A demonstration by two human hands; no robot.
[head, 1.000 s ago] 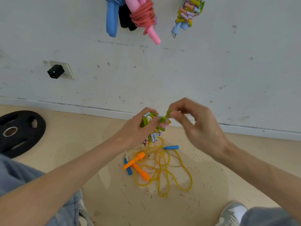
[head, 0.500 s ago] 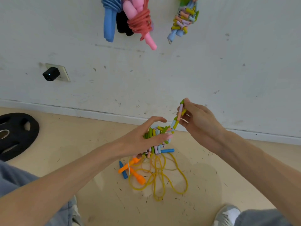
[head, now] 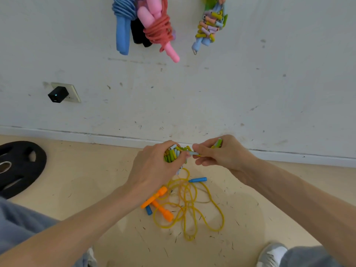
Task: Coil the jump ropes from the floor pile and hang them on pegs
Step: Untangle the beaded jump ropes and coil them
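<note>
Plastic beads of the rope [head: 172,154] sit bunched in my left hand [head: 154,170], its fingers [head: 166,146] curled round them so the coil cannot loosen, while my right hand [head: 221,158] pinches the free end for wrapping, above the floor pile [head: 166,212].

Scuffed matt wall [head: 212,97] (painted), glossy plastic beaded rope [head: 172,154].

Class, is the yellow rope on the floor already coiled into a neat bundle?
No, the yellow rope lies in loose, tangled loops spread over the floor.
</note>
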